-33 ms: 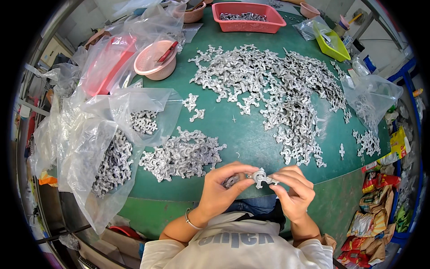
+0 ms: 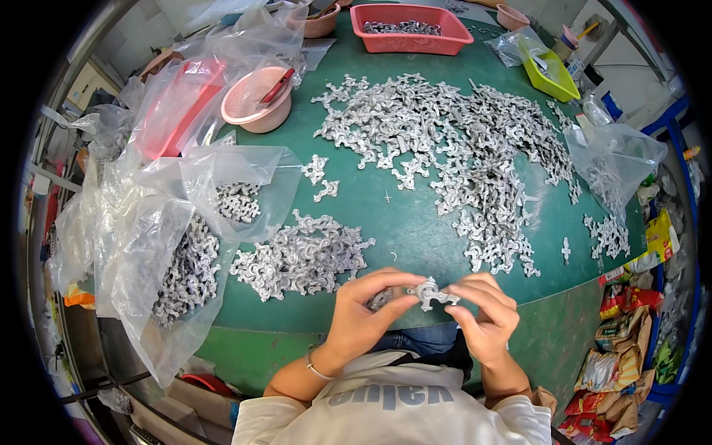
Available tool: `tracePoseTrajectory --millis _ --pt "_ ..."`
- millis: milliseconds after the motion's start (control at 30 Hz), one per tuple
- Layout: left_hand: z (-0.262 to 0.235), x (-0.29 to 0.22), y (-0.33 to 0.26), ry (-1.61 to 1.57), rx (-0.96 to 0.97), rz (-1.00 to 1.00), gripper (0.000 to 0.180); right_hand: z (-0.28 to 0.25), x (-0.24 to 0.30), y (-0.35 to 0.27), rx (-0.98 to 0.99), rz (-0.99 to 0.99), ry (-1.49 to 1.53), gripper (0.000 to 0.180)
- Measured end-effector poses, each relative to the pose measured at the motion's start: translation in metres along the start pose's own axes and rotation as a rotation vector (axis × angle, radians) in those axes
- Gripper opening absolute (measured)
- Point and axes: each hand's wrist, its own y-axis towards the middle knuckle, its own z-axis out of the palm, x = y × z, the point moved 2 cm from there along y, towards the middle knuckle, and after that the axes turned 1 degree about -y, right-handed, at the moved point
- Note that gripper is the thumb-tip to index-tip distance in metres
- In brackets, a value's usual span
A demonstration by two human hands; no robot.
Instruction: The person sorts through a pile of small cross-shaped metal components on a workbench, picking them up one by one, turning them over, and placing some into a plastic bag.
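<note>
While two bare hands meet at the near edge of the flat green table (image 2: 356, 204), a small, curvy, light-grey metal piece (image 2: 432, 294) sits between them, up off the table. The left hand (image 2: 354, 311) pinches its left side with thumb and finger. The right hand (image 2: 489, 311) pinches its right end the same way. A second grey metal bit (image 2: 380, 300) shows inside the curled left fingers, but most of it is hidden.

The curvy piece could slip, because only fingertips hold it and it is small and bumpy. It might then drop past the table edge onto the person's lap or the floor. The hidden bit could fall out too if the left fingers open wide. Pointy ends may poke the skin, since there are no gloves. The low grey metal heap (image 2: 300, 256) is close by, so a dropped piece could get lost among others that look alike. The floppy clear plastic bag (image 2: 141, 237) droops over the left edge and might spill if bumped.

Big grey-blue letters go across the white cloth shirt (image 2: 393, 419), upside down in this view. The shiny red and yellow plastic packets (image 2: 623, 300) have printing too small to read.
</note>
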Motion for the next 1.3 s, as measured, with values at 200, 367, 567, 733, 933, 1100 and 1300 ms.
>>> tracePoseTrajectory --millis 200,367,567,733,933,1100,1300 --pt "-0.071 -0.006 -0.004 0.591 -0.498 0.152 0.020 -0.026 -0.070 0.016 -0.151 0.203 -0.544 0.014" --pt "-0.107 0.014 -0.012 0.633 -0.619 -0.021 0.017 -0.004 -0.097 0.042 0.102 0.123 -0.816 0.033" --pt "-0.103 0.009 -0.009 0.900 -0.562 0.193 0.011 0.005 -0.115 0.063 0.163 -0.061 -1.088 0.027" --pt "-0.103 0.009 -0.011 0.899 -0.560 0.119 0.007 -0.003 -0.120 0.058 0.210 -0.058 -0.962 0.018" --pt "-0.097 0.006 -0.013 0.864 -0.592 0.093 0.011 -0.002 -0.097 0.044 0.200 -0.099 -0.851 0.015" --pt "-0.093 0.006 -0.010 0.895 -0.561 0.159 0.013 -0.007 -0.092 0.030 0.313 -0.030 -0.843 0.021" --pt "-0.085 0.005 -0.013 0.824 -0.540 0.152 0.017 -0.006 -0.091 0.028 0.297 0.000 -0.755 0.014"
